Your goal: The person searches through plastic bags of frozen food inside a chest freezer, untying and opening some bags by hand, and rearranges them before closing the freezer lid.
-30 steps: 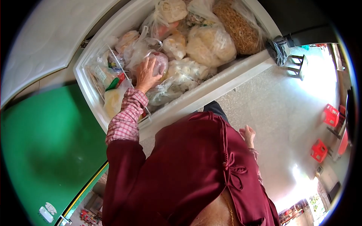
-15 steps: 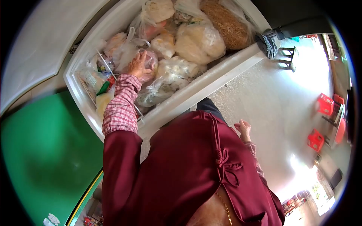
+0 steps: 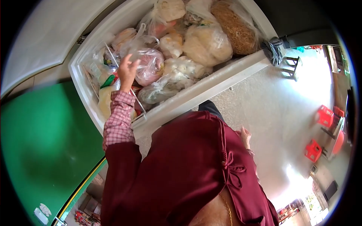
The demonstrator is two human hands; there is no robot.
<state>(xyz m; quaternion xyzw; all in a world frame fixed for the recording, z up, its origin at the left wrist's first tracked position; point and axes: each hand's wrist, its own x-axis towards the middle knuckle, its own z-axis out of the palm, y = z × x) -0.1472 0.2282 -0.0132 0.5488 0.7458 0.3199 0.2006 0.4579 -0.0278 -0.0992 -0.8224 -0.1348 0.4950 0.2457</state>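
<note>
My left hand (image 3: 128, 71) is above the left part of an open white chest freezer (image 3: 211, 88), fingers apart, with nothing in it. Just right of its fingers lies a clear bag of pinkish-red food (image 3: 149, 67). Beside that bag are a bag of whitish pieces (image 3: 184, 68), a large bag of pale food (image 3: 207, 45) and a bag of brown shreds (image 3: 235, 28). A wire divider (image 3: 138, 101) runs below the hand, with a yellowish bag (image 3: 106, 100) to its left. My right hand (image 3: 244, 136) hangs over the floor by my side, fingers apart and holding nothing.
A green surface (image 3: 45, 143) adjoins the freezer at the left, under a raised white lid (image 3: 41, 34). Grey cloth or cord (image 3: 275, 51) hangs at the freezer's right corner. A dark stool (image 3: 292, 68) and red stools (image 3: 313, 150) stand on the floor at the right.
My left hand has come off the pinkish-red bag and moved left, its fingers now raised and spread. My right hand stays low at my side.
</note>
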